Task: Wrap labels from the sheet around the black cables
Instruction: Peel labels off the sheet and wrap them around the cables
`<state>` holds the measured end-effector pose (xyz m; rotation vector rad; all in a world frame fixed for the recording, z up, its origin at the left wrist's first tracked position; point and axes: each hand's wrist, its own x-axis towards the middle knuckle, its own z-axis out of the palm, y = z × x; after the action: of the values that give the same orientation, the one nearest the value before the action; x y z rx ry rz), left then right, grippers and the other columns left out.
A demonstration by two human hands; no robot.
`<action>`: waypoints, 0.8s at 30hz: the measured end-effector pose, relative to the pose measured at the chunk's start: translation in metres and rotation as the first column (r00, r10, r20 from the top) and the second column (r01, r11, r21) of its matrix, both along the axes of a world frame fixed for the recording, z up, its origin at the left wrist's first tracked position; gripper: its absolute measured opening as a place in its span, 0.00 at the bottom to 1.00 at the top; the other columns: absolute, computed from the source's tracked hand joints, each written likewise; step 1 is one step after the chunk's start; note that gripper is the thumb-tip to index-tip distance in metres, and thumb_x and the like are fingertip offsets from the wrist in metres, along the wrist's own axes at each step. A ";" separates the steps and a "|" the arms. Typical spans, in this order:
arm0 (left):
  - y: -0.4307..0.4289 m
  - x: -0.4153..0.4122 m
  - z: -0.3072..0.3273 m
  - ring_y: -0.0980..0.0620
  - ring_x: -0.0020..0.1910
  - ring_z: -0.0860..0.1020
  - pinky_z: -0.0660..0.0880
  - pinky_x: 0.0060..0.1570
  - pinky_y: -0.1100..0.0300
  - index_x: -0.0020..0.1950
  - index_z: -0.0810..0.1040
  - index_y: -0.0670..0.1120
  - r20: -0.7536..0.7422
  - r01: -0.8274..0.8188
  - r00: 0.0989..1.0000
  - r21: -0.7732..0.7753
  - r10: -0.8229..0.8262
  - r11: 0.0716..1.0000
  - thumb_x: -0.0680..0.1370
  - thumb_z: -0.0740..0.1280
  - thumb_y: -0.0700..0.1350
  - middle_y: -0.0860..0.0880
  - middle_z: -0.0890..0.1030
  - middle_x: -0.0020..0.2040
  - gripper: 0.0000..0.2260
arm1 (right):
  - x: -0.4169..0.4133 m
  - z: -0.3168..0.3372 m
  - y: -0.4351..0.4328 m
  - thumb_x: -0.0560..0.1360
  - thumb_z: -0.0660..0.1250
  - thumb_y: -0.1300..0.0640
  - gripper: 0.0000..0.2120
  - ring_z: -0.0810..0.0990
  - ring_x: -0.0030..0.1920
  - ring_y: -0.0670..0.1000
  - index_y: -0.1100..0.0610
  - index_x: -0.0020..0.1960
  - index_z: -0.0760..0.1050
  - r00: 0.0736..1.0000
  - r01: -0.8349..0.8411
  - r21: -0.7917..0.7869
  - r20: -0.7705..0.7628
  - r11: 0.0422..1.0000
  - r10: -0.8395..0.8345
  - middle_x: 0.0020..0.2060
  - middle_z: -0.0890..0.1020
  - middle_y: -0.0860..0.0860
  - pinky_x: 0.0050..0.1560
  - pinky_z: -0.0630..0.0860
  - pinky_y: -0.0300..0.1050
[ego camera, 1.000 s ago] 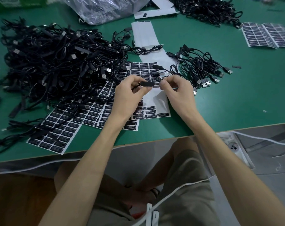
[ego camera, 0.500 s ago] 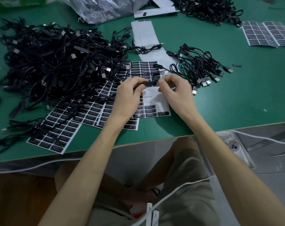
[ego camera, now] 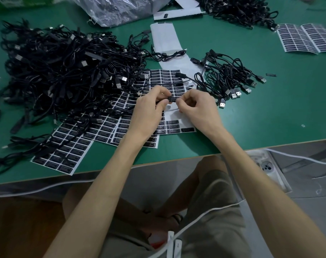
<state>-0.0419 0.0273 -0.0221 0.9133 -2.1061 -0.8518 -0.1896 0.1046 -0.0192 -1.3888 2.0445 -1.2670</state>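
One black label (ego camera: 172, 99) sits on a thin black cable (ego camera: 161, 101), held just above the table in the narrow gap between the two hands. The left hand (ego camera: 149, 112) has its fingers curled, with thumb and forefinger pinching the cable at the label's left end. The right hand (ego camera: 197, 110) is also curled and nips the label's right end between thumb and fingertips. How far the label has gone round the cable cannot be told, as the fingers cover most of it. Directly under both hands lies a label sheet (ego camera: 177, 125), its lower rows of black labels showing near the wrists and a bare white patch showing between them. More sheets (ego camera: 65, 155) fan out to the left, partly under a big heap of black cables (ego camera: 65, 71) that fills the left of the green table (ego camera: 270, 112). A smaller bundle (ego camera: 229, 77) lies just right of the hands, its USB plugs pointing toward the table edge. Beyond the hands a blank white backing strip (ego camera: 165, 38) stretches away toward a crumpled clear plastic bag (ego camera: 121, 8). Another cable pile (ego camera: 238, 10) sits at the far edge, and two further sheets (ego camera: 303, 38) lie at the far right. Below the table edge, beside the person's right forearm, a white power strip (ego camera: 266, 166) rests on the floor.
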 end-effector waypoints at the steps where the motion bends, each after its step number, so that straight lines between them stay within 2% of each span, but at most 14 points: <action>1: 0.001 0.000 0.000 0.54 0.50 0.83 0.79 0.56 0.50 0.57 0.80 0.45 0.013 0.004 1.000 -0.009 -0.004 1.000 0.81 0.67 0.35 0.50 0.84 0.49 0.08 | 0.000 0.000 0.000 0.79 0.70 0.55 0.07 0.74 0.32 0.42 0.57 0.44 0.81 1.000 -0.001 0.002 0.001 1.000 0.001 0.33 0.81 0.46 0.34 0.67 0.32; 4: 0.001 0.000 0.000 0.50 0.50 0.83 0.79 0.55 0.46 0.58 0.80 0.45 0.041 0.010 0.999 -0.027 -0.009 1.000 0.81 0.67 0.36 0.49 0.84 0.49 0.08 | 0.000 0.000 0.000 0.79 0.70 0.55 0.07 0.74 0.32 0.42 0.57 0.44 0.81 1.000 0.000 0.007 -0.006 1.000 0.000 0.33 0.81 0.46 0.34 0.67 0.32; 12: 0.002 0.001 0.001 0.52 0.48 0.83 0.79 0.53 0.49 0.58 0.80 0.45 0.045 0.000 0.999 -0.007 0.000 1.000 0.81 0.66 0.35 0.49 0.85 0.49 0.09 | 0.001 0.001 -0.001 0.79 0.70 0.56 0.07 0.75 0.34 0.45 0.59 0.44 0.81 1.000 0.018 0.016 -0.008 1.000 -0.018 0.36 0.84 0.53 0.35 0.70 0.36; 24: 0.006 0.002 0.007 0.49 0.48 0.84 0.79 0.54 0.48 0.59 0.81 0.45 0.060 0.000 0.998 -0.003 0.001 1.000 0.82 0.65 0.35 0.47 0.85 0.50 0.09 | 0.002 0.001 -0.001 0.79 0.69 0.56 0.08 0.74 0.33 0.44 0.59 0.44 0.81 1.000 0.026 0.024 -0.014 0.999 -0.025 0.35 0.84 0.52 0.34 0.68 0.33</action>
<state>-0.0402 0.0336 -0.0151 0.9487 -2.1582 -0.8299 -0.1880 0.1034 -0.0184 -1.3689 2.0862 -1.2426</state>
